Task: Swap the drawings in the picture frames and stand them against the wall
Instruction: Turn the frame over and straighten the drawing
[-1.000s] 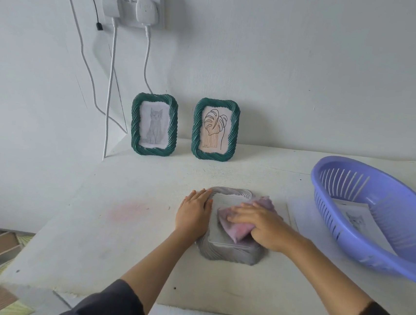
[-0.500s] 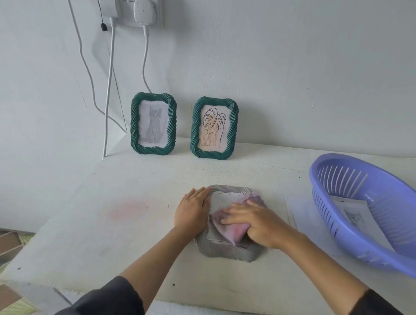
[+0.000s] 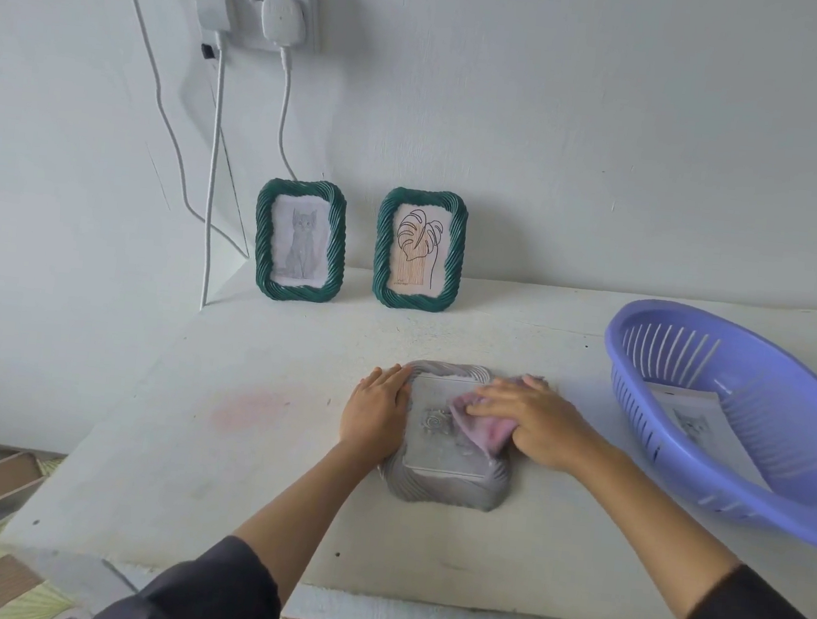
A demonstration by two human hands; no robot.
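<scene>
Cables [image 3: 213, 165] drop from a wall socket [image 3: 256, 5] far beyond and left of the left grip [image 3: 374, 408]. Past that grip, two green frames stand propped against the wall: the cat frame [image 3: 293, 290] and, just beside it to the right, the leaf frame [image 3: 415, 300]. Both look finished.

The left grip lies released, fingers straight and flat along the left rim of the grey frame [image 3: 444, 487], which lies flat on the worktop [image 3: 231, 467] between the two grips. It probably pins the frame so it cannot slide. The right grip [image 3: 535, 421] is also unclenched, its fingers laid flat on a pink cloth [image 3: 482, 428] pressed onto the frame's pane. That points to wiping, so this frame is not yet ready to stand.

To the right of the right grip sits a purple basket [image 3: 636, 411], near but apart, holding a sheet [image 3: 690, 421] with a faint drawing. The worktop's front edge runs just below the grey frame, so strokes toward the body have little margin. Wide bare surface lies left of the left grip, and open wall waits right of the leaf frame.
</scene>
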